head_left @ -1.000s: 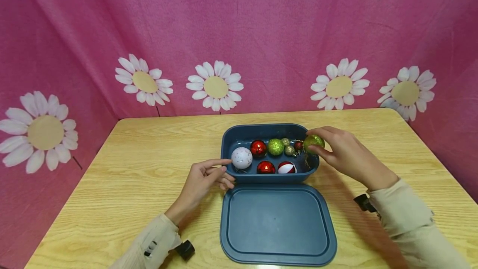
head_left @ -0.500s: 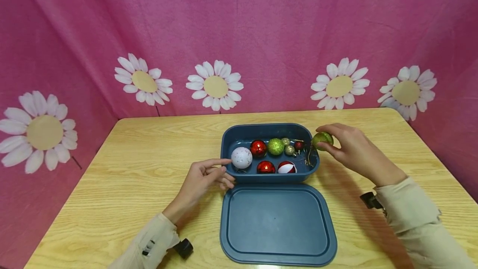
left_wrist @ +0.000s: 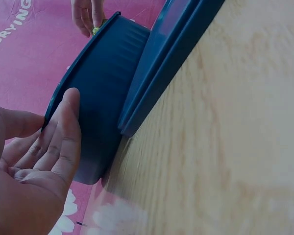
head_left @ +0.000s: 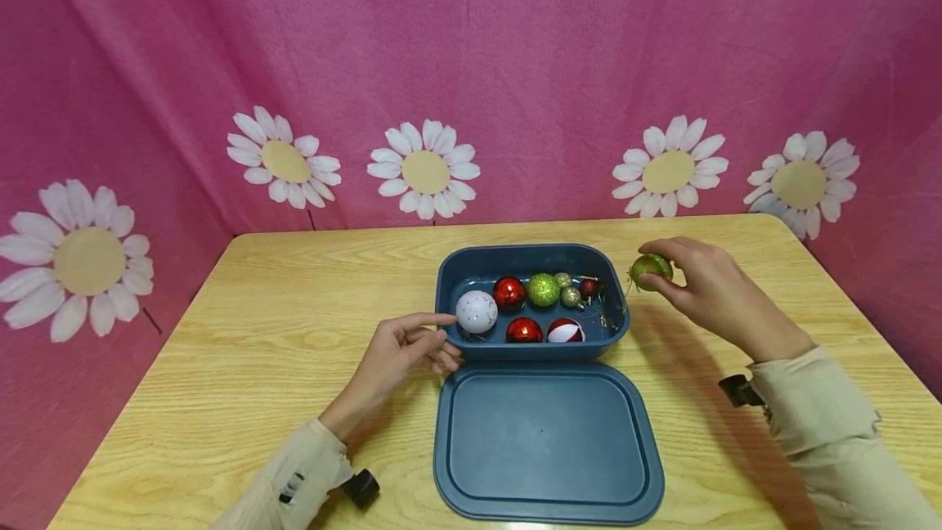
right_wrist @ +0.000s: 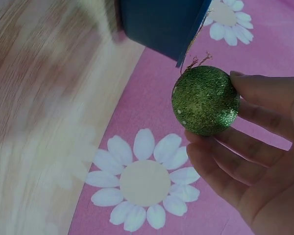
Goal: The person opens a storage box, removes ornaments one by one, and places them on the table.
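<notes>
A green glitter Christmas bauble (head_left: 651, 271) with a gold string is pinched between the thumb and fingers of my right hand (head_left: 710, 289). It hangs in the air just right of the dark blue box (head_left: 533, 352), and the right wrist view shows the bauble (right_wrist: 206, 101) closely. My left hand (head_left: 401, 354) lies at the box's near left corner, touching rim and outer wall with fairly straight fingers. In the box are a white bauble (head_left: 476, 312), red baubles (head_left: 509, 293), a striped bauble (head_left: 565, 330), another green bauble (head_left: 544, 289) and small glittery ones (head_left: 571, 296).
The flat blue lid (head_left: 548, 442) lies on the wooden table (head_left: 294, 309) directly in front of the box. A pink cloth (head_left: 471, 64) with daisies hangs behind the table and at both sides.
My right hand has carried the green bauble from over the box's right end out past its right rim, slightly upward. The left hand and the box have stayed put.
</notes>
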{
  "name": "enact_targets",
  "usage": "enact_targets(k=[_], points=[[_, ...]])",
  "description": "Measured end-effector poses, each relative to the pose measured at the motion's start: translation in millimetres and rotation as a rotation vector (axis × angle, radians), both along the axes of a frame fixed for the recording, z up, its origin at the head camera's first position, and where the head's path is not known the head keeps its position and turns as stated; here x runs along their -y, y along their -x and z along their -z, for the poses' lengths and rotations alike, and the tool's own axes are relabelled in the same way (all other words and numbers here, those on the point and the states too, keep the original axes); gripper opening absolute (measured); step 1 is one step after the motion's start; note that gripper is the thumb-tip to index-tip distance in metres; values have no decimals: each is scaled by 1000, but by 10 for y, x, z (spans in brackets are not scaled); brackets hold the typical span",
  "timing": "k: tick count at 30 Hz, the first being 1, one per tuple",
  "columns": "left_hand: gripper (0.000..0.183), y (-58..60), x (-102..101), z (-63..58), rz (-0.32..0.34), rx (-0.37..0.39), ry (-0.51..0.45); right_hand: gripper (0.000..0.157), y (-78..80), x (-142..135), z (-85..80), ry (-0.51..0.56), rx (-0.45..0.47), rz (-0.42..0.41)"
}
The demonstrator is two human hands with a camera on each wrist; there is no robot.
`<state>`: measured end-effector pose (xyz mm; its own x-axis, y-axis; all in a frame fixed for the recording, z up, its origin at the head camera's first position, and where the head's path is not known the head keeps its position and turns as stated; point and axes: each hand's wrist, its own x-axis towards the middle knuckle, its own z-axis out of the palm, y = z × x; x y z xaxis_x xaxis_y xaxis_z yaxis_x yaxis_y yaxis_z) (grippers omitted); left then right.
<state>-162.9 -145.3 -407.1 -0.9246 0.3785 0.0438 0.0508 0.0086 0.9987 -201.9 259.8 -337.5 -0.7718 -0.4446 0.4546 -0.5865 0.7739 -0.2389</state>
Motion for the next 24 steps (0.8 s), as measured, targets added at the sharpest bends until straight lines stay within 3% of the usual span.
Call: enact_targets(k=[24], points=[[32, -16, -20, -19, -3, -2, 15, 30, 168, -160, 222, -74, 131, 42]])
